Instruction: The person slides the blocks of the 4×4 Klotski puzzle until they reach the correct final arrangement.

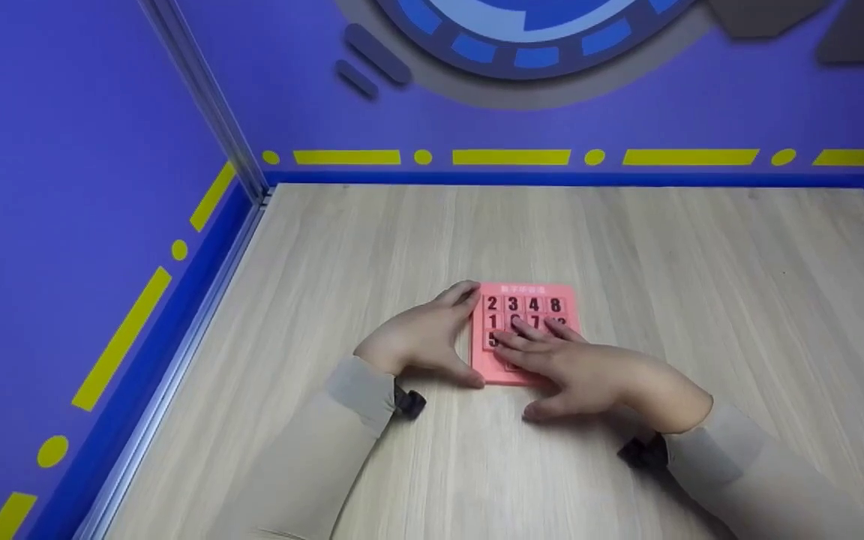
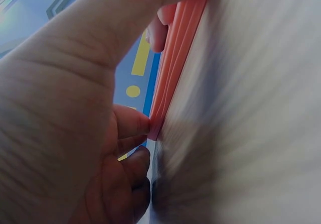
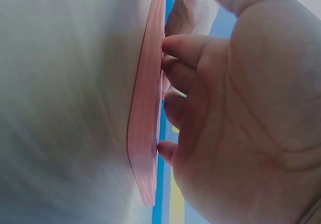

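A pink number slide puzzle (image 1: 493,371) lies flat on the wooden table, its tiles printed with black numerals. The top row reads 2, 3, 4, 8; 1 and 5 show down the left side. My left hand (image 1: 428,334) holds the board by its left side, thumb at the near corner and fingers at the far one. In the left wrist view, a fingertip meets the end of the pink edge (image 2: 173,66). My right hand (image 1: 589,371) reaches over from the right, extended fingertips resting on the tiles and thumb off the near edge. It hides several lower-right tiles.
The pale wood-grain table (image 1: 372,240) extends around the puzzle. A blue wall (image 1: 297,97) with yellow dashes stands behind it, and another blue panel (image 1: 49,187) rises along the left side. A metal rail (image 1: 169,401) runs along the left table edge.
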Demonstrator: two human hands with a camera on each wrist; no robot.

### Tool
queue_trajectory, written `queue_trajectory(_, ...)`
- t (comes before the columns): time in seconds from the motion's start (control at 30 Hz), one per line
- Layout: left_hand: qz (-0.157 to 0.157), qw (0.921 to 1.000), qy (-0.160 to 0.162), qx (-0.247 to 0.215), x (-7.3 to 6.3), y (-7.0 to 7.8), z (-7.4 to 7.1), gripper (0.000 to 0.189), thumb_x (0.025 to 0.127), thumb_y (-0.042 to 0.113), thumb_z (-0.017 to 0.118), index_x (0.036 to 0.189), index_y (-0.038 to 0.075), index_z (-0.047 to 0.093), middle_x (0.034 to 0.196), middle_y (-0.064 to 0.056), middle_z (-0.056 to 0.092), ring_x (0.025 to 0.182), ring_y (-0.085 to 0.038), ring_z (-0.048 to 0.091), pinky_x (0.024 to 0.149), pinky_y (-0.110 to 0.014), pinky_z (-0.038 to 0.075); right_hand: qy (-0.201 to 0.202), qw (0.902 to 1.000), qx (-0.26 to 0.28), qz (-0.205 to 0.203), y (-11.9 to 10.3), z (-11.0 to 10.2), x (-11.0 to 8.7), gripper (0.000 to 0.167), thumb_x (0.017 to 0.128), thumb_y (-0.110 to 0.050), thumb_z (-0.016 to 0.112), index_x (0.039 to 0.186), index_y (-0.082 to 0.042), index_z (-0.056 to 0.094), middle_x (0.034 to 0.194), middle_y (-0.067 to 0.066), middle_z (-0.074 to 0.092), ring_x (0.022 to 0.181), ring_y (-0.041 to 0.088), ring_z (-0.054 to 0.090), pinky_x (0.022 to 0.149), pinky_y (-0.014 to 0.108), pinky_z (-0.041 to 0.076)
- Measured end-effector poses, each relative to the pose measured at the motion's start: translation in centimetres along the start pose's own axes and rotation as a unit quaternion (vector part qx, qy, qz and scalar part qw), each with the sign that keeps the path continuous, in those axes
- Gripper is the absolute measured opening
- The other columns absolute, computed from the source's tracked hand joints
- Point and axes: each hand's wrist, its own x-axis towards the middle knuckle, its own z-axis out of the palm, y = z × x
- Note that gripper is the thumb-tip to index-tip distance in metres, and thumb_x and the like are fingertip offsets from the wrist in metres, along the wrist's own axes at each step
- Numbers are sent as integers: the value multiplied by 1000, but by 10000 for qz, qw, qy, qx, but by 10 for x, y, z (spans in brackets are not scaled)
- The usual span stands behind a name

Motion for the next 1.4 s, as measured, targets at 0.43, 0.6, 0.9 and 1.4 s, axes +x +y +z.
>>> queue_trajectory(0.43, 63, 10000, -66, 1, 0, 1, 1, 147, 74, 63, 98, 181, 7, 15, 194, -3, 6, 178, -27, 22, 143, -40, 32, 21, 9999, -87, -118, -2, -6, -16, 91, 102, -59, 74, 176, -16, 44, 187, 8, 33, 178, 40, 18, 145, 71, 7)
queue_trajectory(0.6, 20, 10000, -87, -37, 0, 1, 2, 148, 73, 63, 99, 182, 9, 15, 194, -2, 5, 178, -28, 21, 143, -42, 32, -23, 9998, -79, -156, -1, -2, -26, 89, 103, -59, 74, 176, -16, 44, 185, 10, 38, 177, 44, 20, 143, 73, 10)
queue_trajectory(0.9, 26, 10000, -58, 44, 1, 0, 1, 147, 74, 65, 98, 182, 8, 16, 194, -2, 6, 178, -28, 23, 143, -41, 33, 31, 9998, -11, -188, -5, 1, -26, 92, 102, -60, 75, 176, -16, 43, 188, 7, 30, 178, 41, 17, 143, 73, 9)
queue_trajectory(1.4, 82, 10000, -33, 4, 0, -1, 0, 146, 76, 64, 97, 182, 8, 14, 194, -1, 7, 178, -24, 23, 143, -38, 34, -4, 9996, -114, -240, -6, -2, -23, 91, 103, -60, 72, 176, -15, 43, 185, 8, 36, 177, 40, 20, 144, 73, 8)
